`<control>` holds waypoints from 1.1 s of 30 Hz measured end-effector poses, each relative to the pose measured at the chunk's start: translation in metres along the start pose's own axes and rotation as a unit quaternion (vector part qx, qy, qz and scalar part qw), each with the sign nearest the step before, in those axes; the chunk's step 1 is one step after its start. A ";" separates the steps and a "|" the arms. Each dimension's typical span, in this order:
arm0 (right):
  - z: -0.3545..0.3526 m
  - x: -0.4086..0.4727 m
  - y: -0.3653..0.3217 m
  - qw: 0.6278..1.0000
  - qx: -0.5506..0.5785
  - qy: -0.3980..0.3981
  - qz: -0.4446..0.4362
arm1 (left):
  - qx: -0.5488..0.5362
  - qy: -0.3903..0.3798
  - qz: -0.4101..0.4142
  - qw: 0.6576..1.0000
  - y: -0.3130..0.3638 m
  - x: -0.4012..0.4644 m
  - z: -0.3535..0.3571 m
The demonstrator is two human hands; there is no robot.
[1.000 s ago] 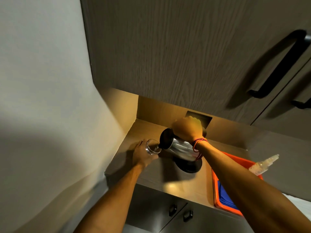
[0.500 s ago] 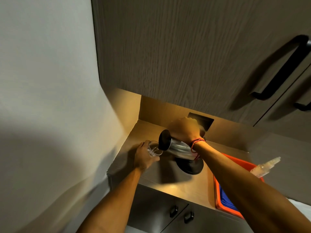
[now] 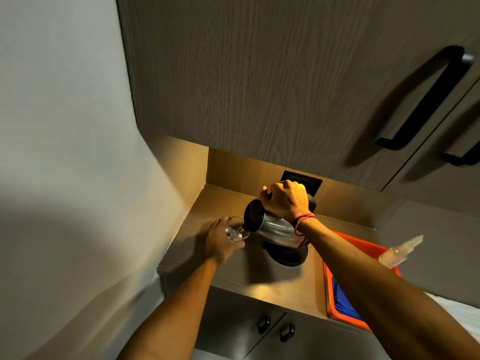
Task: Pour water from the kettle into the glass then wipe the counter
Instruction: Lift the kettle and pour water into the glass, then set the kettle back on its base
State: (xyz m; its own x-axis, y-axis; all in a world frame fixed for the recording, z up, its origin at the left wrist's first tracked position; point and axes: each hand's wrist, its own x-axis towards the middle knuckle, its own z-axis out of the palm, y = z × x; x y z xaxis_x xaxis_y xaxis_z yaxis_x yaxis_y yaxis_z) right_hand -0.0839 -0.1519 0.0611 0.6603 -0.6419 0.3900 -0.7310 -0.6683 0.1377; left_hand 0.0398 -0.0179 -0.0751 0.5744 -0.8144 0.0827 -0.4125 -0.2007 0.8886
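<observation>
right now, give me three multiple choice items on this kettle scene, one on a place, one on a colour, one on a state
1. Where is the black kettle base?
A. on the counter, under the tilted kettle
B. inside the tray
C. on the floor

2. What colour is the tray?
A. green
B. orange
C. white

3. How is the kettle?
A. upright on its base
B. lying on the counter
C. tilted, spout over the glass

Answers: 1 A, it sits on the counter below the kettle. 2 B, its rim is orange. 3 C, the right hand tips it toward the glass held by the left hand.
</observation>
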 end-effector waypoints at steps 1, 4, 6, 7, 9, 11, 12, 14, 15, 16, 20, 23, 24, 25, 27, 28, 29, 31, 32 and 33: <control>0.000 0.000 0.003 1.000 0.004 0.001 0.006 | -0.001 0.000 -0.002 1.000 0.001 0.001 0.002; -0.001 0.002 0.012 0.998 0.027 0.007 0.054 | -0.017 -0.006 -0.010 1.000 0.004 0.005 0.007; 0.000 0.002 0.023 0.992 0.062 0.021 0.110 | -0.032 -0.001 -0.023 0.999 0.008 0.009 0.012; 0.002 0.001 0.029 0.986 0.087 0.031 0.142 | -0.047 0.000 -0.035 0.998 0.010 0.011 0.014; 0.006 -0.003 0.045 0.966 0.149 0.053 0.204 | -0.074 0.003 -0.053 0.996 0.014 0.015 0.020; 0.012 -0.009 0.061 0.942 0.205 0.069 0.256 | -0.085 0.016 -0.054 0.995 0.018 0.019 0.024; 0.016 -0.012 0.067 0.929 0.230 0.075 0.280 | -0.086 0.022 -0.054 0.995 0.020 0.021 0.025; 0.026 -0.020 0.079 0.903 0.279 0.091 0.314 | -0.078 0.033 -0.063 0.994 0.021 0.025 0.028; 0.032 -0.024 0.085 0.890 0.301 0.097 0.330 | -0.078 0.037 -0.069 0.994 0.021 0.027 0.031; 0.037 -0.027 0.090 0.877 0.317 0.101 0.348 | -0.081 0.040 -0.074 0.993 0.021 0.027 0.033; 0.051 -0.039 0.108 0.831 0.354 0.098 0.417 | -0.072 0.039 -0.072 0.994 0.016 0.032 0.041; 0.064 -0.051 0.117 0.801 0.385 0.110 0.445 | -0.055 0.040 -0.069 0.995 0.013 0.036 0.043; 0.069 -0.054 0.119 0.787 0.396 0.113 0.459 | -0.052 0.037 -0.069 0.996 0.012 0.037 0.043; 0.074 -0.058 0.124 0.771 0.408 0.116 0.475 | -0.051 0.032 -0.068 0.996 0.012 0.040 0.046; 0.080 -0.062 0.126 0.744 0.435 0.111 0.495 | -0.050 0.029 -0.073 0.996 0.008 0.043 0.045; 0.083 -0.065 0.128 0.732 0.447 0.109 0.502 | -0.044 0.026 -0.078 0.996 0.008 0.044 0.046; 0.085 -0.066 0.129 0.724 0.458 0.110 0.504 | -0.039 0.026 -0.084 0.995 0.007 0.045 0.046; 0.088 -0.068 0.130 0.712 0.478 0.119 0.501 | -0.031 0.025 -0.094 0.995 0.006 0.046 0.046; 0.088 -0.068 0.131 0.713 0.482 0.124 0.494 | -0.029 0.024 -0.098 0.994 0.006 0.046 0.046; 0.089 -0.069 0.131 0.716 0.486 0.124 0.486 | -0.026 0.021 -0.102 0.994 0.005 0.045 0.046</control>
State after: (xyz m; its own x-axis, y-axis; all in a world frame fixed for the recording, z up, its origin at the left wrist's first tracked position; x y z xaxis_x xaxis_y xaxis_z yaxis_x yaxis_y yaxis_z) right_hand -0.2103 -0.2290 -0.0292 -0.2177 -0.9753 0.0380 -0.2804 0.0252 -0.9596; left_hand 0.0311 -0.0805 -0.0874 0.6722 -0.7356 -0.0839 -0.2473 -0.3299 0.9110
